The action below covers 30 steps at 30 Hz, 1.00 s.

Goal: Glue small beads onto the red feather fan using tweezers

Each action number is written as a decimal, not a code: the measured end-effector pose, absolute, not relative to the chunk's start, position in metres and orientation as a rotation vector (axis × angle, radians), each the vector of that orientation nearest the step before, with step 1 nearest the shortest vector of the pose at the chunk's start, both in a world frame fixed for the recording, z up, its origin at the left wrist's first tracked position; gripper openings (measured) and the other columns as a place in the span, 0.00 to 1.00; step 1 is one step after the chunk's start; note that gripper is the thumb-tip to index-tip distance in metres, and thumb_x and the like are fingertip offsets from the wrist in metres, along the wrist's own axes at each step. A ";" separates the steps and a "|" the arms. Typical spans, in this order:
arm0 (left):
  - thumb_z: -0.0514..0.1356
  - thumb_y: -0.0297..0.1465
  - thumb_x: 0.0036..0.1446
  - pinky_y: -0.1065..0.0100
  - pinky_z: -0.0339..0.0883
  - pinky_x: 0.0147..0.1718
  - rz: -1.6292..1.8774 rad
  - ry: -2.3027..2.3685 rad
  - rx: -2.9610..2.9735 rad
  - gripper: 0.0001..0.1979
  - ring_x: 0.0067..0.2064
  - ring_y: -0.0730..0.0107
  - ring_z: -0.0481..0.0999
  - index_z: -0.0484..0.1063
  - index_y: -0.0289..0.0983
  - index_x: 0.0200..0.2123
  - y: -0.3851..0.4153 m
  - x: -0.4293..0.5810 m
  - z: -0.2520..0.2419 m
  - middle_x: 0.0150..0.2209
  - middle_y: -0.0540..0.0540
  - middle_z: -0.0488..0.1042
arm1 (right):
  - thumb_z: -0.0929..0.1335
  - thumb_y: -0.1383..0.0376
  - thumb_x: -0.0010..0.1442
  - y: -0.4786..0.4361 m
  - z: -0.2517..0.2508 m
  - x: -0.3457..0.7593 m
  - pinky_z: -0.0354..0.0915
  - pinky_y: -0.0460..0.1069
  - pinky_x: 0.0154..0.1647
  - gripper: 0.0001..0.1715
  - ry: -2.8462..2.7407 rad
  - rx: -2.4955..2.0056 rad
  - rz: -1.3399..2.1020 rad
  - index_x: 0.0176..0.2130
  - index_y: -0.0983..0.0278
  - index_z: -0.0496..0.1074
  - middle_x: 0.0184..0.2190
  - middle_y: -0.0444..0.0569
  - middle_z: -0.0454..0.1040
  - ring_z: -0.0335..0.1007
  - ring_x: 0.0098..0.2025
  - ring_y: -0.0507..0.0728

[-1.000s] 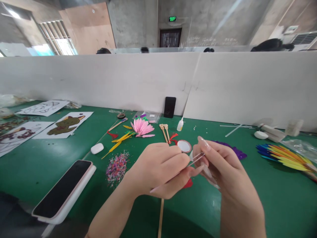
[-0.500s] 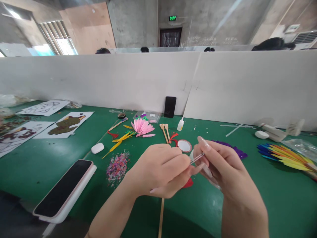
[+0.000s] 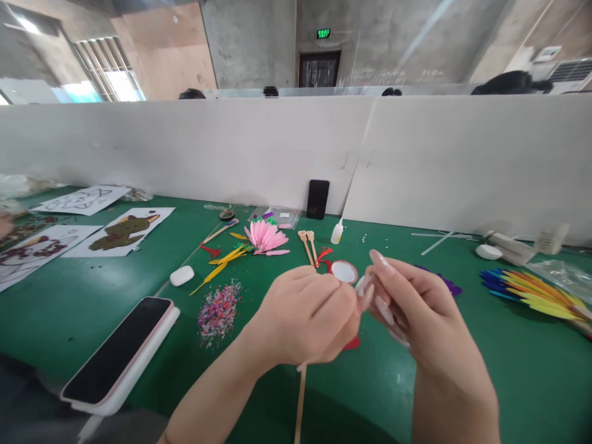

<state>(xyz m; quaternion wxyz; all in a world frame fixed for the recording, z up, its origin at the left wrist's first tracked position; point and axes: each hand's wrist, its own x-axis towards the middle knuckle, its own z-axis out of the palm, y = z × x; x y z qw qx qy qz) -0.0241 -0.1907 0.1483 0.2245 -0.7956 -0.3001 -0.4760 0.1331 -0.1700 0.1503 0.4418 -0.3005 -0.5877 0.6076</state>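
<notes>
While both hands meet low in the middle of the frame, small craft things lie all over the green table (image 3: 69, 302). At the far left are papers (image 3: 123, 231) with animal pictures on them. Lower left, a phone (image 3: 118, 354) lies flat with its dark screen up. Just past its top end sits a little white case (image 3: 181, 275). Next comes a heap of tiny colored bits (image 3: 219, 310), and above it lie yellow feathers (image 3: 226, 258) and a pink flower (image 3: 264, 237).

The left hand (image 3: 305, 317) is curled shut around a thin wooden stick (image 3: 300, 401). The stick comes out under the hand and runs down to the bottom edge of the frame. A red bit (image 3: 352, 343) peeks out just under the hand. The thumb tip of this hand touches the fingers of the other hand.

Higher up, a black phone (image 3: 317, 199) leans on the white wall (image 3: 231, 154). A glue bottle (image 3: 337, 232) stands near it, and a round lid (image 3: 345, 271) lies just above the hands.

The right hand (image 3: 416, 320) has its fingers pinched together on a clear bit (image 3: 398, 336) that sticks out under them. This hand does not touch the stick, which is just to its left.

Purple feathers (image 3: 446, 283) show behind the right hand. Far right lies a fan of bright feathers (image 3: 531, 293).
</notes>
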 end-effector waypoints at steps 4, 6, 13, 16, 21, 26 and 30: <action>0.56 0.19 0.52 0.71 0.53 0.18 -1.518 -0.893 -2.090 0.09 0.19 0.77 0.58 0.63 0.37 0.23 -0.188 -0.033 0.152 0.16 0.53 0.62 | 0.62 0.56 0.65 -0.171 0.151 0.136 0.43 0.43 0.12 0.25 -1.414 -0.718 1.437 0.20 0.63 0.61 0.13 0.39 0.56 0.48 0.13 0.44; 0.57 0.21 0.52 0.71 0.52 0.18 -1.589 -0.873 -2.102 0.09 0.19 0.78 0.58 0.64 0.37 0.23 -0.188 -0.035 0.153 0.16 0.54 0.61 | 0.62 0.56 0.65 -0.170 0.151 0.137 0.43 0.44 0.12 0.24 -1.393 -0.701 1.455 0.20 0.63 0.62 0.14 0.39 0.57 0.50 0.14 0.45; 0.57 0.25 0.53 0.71 0.56 0.20 -1.421 -0.758 -2.325 0.05 0.21 0.76 0.61 0.64 0.35 0.25 -0.186 -0.029 0.146 0.20 0.51 0.68 | 0.62 0.53 0.64 -0.168 0.149 0.136 0.41 0.44 0.14 0.25 -1.403 -0.743 1.562 0.21 0.63 0.62 0.14 0.39 0.56 0.47 0.14 0.45; 0.55 0.25 0.54 0.70 0.55 0.19 -1.393 -0.754 -2.345 0.06 0.21 0.76 0.61 0.64 0.35 0.25 -0.185 -0.028 0.146 0.20 0.51 0.67 | 0.63 0.51 0.62 -0.168 0.149 0.135 0.38 0.44 0.14 0.25 -1.409 -0.784 1.570 0.21 0.63 0.61 0.14 0.38 0.51 0.42 0.15 0.45; 0.56 0.24 0.54 0.71 0.58 0.20 -1.393 -0.788 -2.358 0.05 0.22 0.76 0.62 0.64 0.36 0.26 -0.186 -0.029 0.146 0.20 0.51 0.67 | 0.62 0.50 0.63 -0.168 0.149 0.134 0.38 0.44 0.14 0.26 -1.427 -0.772 1.575 0.21 0.63 0.60 0.13 0.36 0.48 0.38 0.15 0.45; 0.55 0.24 0.55 0.71 0.59 0.21 -1.378 -0.782 -2.378 0.05 0.23 0.75 0.64 0.64 0.36 0.27 -0.188 -0.030 0.146 0.22 0.51 0.68 | 0.62 0.51 0.64 -0.170 0.150 0.136 0.38 0.44 0.14 0.26 -1.440 -0.779 1.581 0.21 0.63 0.59 0.12 0.36 0.49 0.38 0.15 0.45; 0.53 0.23 0.56 0.71 0.57 0.21 -1.341 -0.786 -2.417 0.06 0.22 0.76 0.61 0.64 0.35 0.27 -0.189 -0.030 0.148 0.20 0.51 0.66 | 0.62 0.52 0.64 -0.169 0.150 0.135 0.39 0.45 0.15 0.26 -1.465 -0.793 1.558 0.21 0.64 0.57 0.13 0.37 0.49 0.39 0.16 0.46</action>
